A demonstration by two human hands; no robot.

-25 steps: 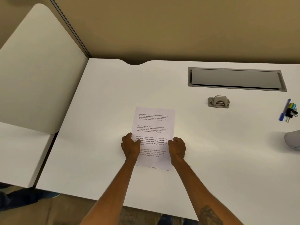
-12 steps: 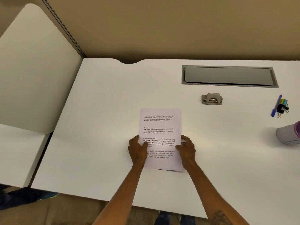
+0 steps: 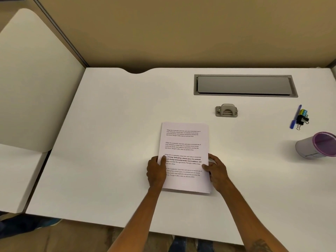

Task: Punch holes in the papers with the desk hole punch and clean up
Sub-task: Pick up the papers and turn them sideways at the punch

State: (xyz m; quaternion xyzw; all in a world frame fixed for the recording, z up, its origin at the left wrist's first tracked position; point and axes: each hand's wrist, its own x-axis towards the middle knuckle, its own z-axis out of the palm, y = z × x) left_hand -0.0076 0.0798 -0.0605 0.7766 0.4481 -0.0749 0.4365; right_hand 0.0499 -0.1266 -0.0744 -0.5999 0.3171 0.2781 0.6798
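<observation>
While the papers (image 3: 185, 142) lie flat mid-desk (image 3: 109, 124), the left hand (image 3: 156, 170) curls over their left edge, thumb on top, and the right hand (image 3: 215, 170) grips the right edge. Punch (image 3: 226, 110) sits apart, behind them; pen (image 3: 295, 116), clips (image 3: 302, 119) and cup (image 3: 316, 145) far right.

The white counter (image 3: 109, 142) carries papers (image 3: 185, 142), a hole punch (image 3: 226, 110), a pen (image 3: 295, 117), binder clips (image 3: 302, 120) and a purple cup (image 3: 316, 145).
</observation>
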